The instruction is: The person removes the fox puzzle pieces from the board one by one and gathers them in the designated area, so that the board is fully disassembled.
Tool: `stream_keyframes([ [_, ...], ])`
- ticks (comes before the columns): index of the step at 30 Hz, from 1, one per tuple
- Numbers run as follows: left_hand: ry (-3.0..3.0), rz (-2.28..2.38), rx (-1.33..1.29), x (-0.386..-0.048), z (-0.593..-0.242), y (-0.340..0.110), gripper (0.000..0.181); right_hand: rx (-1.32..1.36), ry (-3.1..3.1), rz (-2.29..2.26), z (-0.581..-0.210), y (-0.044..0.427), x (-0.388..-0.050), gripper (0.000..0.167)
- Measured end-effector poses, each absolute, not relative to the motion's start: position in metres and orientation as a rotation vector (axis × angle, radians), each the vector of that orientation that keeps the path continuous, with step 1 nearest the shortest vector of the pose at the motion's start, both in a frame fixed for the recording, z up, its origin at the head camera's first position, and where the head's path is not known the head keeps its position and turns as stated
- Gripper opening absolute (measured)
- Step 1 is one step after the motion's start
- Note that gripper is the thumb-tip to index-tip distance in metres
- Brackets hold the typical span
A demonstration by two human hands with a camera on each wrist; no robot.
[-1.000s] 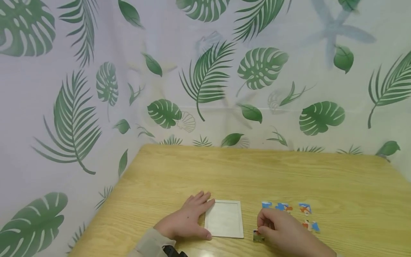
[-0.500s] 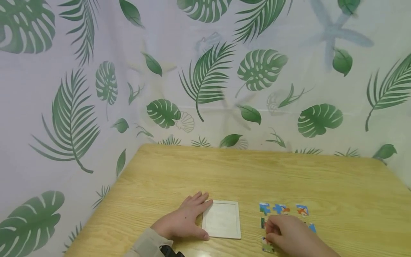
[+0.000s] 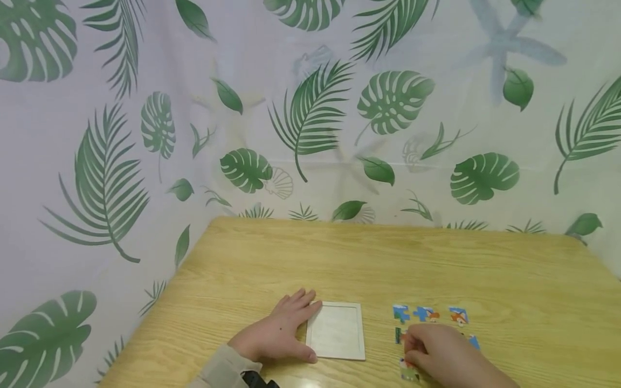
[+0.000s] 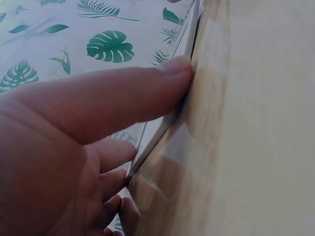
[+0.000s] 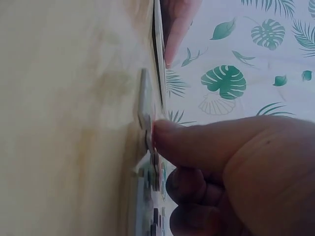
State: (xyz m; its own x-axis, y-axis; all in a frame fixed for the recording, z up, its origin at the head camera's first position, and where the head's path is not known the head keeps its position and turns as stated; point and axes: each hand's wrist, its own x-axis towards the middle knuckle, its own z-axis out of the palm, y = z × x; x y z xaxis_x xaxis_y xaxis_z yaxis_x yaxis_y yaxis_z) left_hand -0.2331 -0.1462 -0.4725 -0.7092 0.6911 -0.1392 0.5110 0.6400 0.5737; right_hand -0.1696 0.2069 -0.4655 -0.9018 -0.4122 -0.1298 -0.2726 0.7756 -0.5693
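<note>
My left hand [image 3: 278,330] lies spread at the left side of a pale square puzzle tray [image 3: 335,330]. Its thumb and fingers touch the tray's edge; in the left wrist view the thumb [image 4: 133,91] presses on that edge. My right hand [image 3: 443,350] is curled over the jigsaw pieces to the right of the tray. Thumb and forefinger pinch at a puzzle piece [image 3: 408,372] in the lower left of the group. The right wrist view has the thumb tip against a thin piece [image 5: 145,101] lying on the table. The palm side hides part of the group.
Loose pieces lie at the back of the group: a blue one [image 3: 400,312], one with blue and orange [image 3: 424,314] and a fox-face piece [image 3: 459,316]. A dark green piece [image 3: 398,335] sits nearer. The wooden table [image 3: 291,258] meets a leaf-printed curtain [image 3: 310,199].
My right hand has shifted slightly right and toward me, and the lower-left puzzle piece has moved the same way. A dark green piece has come into view. My left hand stays at the tray.
</note>
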Motion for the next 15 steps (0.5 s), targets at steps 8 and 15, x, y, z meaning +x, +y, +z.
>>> stream_keyframes([
  [8,2.521,0.715,0.967,-0.2356,-0.4737,-0.1471,0.106,-0.495,2.821,-0.75,-0.4677,0.2035,-0.1714,0.018],
  [15,2.524,0.706,0.97,-0.2346,-0.4757,-0.1474,0.106,-0.487,2.834,-0.756,-0.4709,0.2029,-0.1716,0.018],
])
